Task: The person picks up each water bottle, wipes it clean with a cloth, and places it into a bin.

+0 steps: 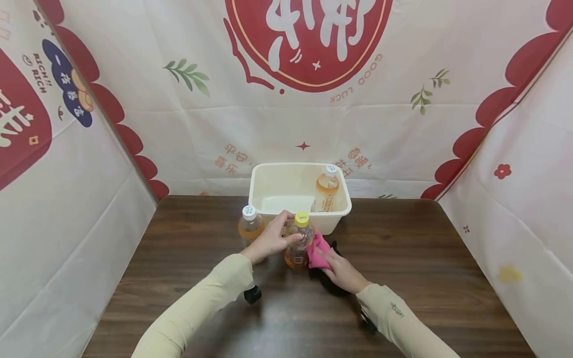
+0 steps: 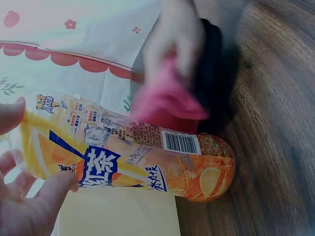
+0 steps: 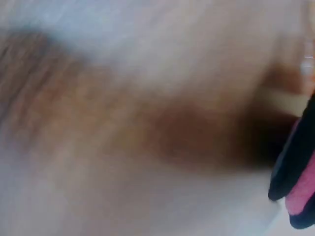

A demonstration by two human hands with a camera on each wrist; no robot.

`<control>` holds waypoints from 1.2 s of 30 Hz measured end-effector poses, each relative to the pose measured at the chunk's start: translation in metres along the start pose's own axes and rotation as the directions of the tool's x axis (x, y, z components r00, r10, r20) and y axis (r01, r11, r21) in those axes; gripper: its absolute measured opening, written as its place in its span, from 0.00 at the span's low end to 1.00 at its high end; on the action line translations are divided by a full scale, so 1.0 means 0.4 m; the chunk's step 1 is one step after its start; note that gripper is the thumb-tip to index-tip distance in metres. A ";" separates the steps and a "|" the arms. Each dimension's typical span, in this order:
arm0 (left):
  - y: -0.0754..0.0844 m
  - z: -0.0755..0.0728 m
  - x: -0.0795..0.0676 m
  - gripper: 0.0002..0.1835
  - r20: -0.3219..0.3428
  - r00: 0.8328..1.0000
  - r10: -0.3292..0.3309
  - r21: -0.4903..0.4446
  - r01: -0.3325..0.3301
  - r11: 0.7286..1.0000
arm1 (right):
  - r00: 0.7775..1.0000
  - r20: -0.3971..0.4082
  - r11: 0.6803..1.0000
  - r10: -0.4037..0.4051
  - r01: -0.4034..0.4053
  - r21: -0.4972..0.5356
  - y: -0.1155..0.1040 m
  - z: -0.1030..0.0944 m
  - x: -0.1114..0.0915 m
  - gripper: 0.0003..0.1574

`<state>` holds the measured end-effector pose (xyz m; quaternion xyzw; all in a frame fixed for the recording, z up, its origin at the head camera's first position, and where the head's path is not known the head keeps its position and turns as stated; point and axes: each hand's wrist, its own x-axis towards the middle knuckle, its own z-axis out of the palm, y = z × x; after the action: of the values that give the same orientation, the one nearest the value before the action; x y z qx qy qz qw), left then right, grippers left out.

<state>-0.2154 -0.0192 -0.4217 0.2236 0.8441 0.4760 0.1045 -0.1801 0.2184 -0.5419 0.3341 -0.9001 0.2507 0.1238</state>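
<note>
Head: bottle point(image 1: 300, 248) in grip point(image 1: 273, 240) (left).

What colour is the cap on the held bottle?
Yellow; the cap shows best in the head view.

- Three plastic bottles point(image 1: 297, 256): one inside the bin point(image 1: 330, 225), two outside it.
- Three bottle caps: one yellow cap point(image 1: 302, 219) and two white caps point(image 1: 248, 213).
- One bin, cream-coloured.
- One pink cloth point(image 1: 319, 251).
- Two hands: one left hand point(image 1: 273, 241), one right hand point(image 1: 342, 273).
- Two pale sleeves point(image 1: 197, 303).
- One wooden table point(image 1: 416, 258).
- One large round red emblem point(image 1: 309, 47) on the back hanging point(image 1: 147, 134).
- Black items point(image 1: 252, 295) near the hands and wrists: their number cannot be told.
</note>
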 end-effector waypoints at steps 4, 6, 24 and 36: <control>-0.011 0.000 -0.001 0.22 -0.006 1.000 -0.015 -0.025 0.014 1.000 | 0.996 -0.085 0.998 -0.031 0.036 0.055 -0.031 -0.075 0.042 0.34; -0.015 0.001 0.002 0.22 -0.012 1.000 -0.016 -0.027 0.015 1.000 | 0.990 -0.120 0.995 -0.075 0.081 0.051 -0.044 -0.113 0.068 0.32; -0.009 0.020 0.000 0.22 -0.016 0.999 0.037 0.015 -0.036 0.999 | 0.959 -0.273 0.983 -0.076 0.119 0.142 -0.056 -0.036 0.034 0.22; -0.007 0.010 -0.001 0.23 -0.005 0.998 0.069 0.021 -0.069 0.997 | 0.998 0.054 0.997 -0.025 0.021 0.073 -0.020 0.058 -0.052 0.26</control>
<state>-0.2143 -0.0177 -0.4263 0.2522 0.8410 0.4713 0.0832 -0.1605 0.2121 -0.5667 0.3554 -0.8896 0.2724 0.0899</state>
